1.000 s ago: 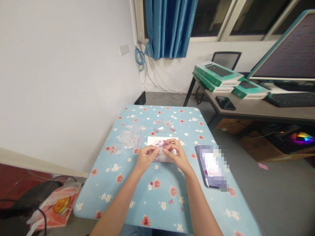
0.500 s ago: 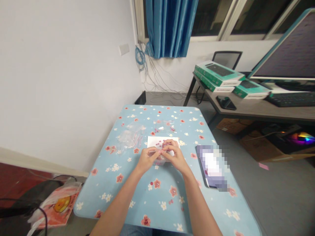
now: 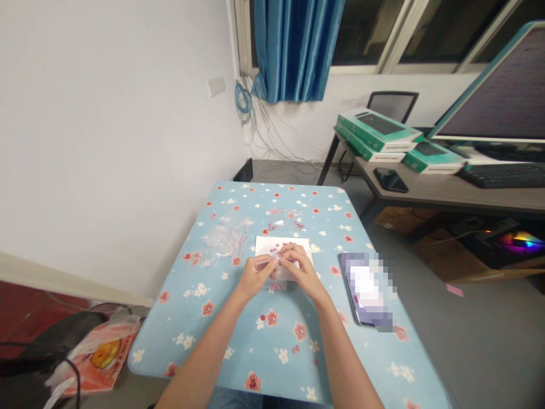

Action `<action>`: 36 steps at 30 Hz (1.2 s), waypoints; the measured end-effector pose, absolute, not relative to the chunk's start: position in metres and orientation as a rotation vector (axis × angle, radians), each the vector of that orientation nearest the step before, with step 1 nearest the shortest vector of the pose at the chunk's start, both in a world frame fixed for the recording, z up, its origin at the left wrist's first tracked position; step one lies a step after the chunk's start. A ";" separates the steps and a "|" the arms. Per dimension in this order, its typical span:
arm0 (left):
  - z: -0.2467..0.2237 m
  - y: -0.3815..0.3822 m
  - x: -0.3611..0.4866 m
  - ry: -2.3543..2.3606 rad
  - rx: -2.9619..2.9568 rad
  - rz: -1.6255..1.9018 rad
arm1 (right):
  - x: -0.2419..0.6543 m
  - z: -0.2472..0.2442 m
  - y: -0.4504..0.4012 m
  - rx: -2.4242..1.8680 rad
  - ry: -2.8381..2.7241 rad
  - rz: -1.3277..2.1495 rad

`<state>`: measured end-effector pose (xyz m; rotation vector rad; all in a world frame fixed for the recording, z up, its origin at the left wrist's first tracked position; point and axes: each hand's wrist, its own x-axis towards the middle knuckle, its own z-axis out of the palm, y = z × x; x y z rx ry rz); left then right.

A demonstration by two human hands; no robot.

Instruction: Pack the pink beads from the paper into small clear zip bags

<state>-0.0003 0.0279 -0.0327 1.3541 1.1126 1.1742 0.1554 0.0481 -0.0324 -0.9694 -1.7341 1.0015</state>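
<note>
Close together over the table, my left hand [image 3: 256,274] and my right hand [image 3: 303,266] pinch the top edge of a small clear plastic bag [image 3: 279,286]. Pinkish-red bits show low in the bag, which hangs below my fingers. Behind it lies a white sheet of paper [image 3: 261,243], with several small pink-red pieces [image 3: 277,246] on it, partly hidden by my right hand. Another clear zip bag [image 3: 284,219] with reddish pieces lies flat beyond the paper. Left of the paper spreads a heap of clear plastic bags [image 3: 225,237].
A tablet-like device [image 3: 355,304], partly pixelated, lies at the right of the flowered table [image 3: 238,352]. One red piece [image 3: 263,318] rests near my forearms. A desk [image 3: 430,190] with green keyboard boxes [image 3: 378,128] stands at the right. A plastic bag [image 3: 106,358] sits on the floor at left.
My right fingers have drawn in closer to the left ones at the bag's top. More of the bag's lower end, with its reddish bits, shows below my hands.
</note>
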 end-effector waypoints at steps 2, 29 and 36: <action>-0.031 0.028 0.000 1.111 1.355 1.150 | 0.154 -0.032 0.048 -0.968 -1.732 1.012; -0.034 0.033 -0.007 1.231 1.200 1.517 | 0.156 -0.030 0.047 -0.996 -1.789 1.294; -0.038 0.037 -0.013 1.190 1.230 1.482 | 0.164 -0.028 0.059 -1.059 -1.693 1.265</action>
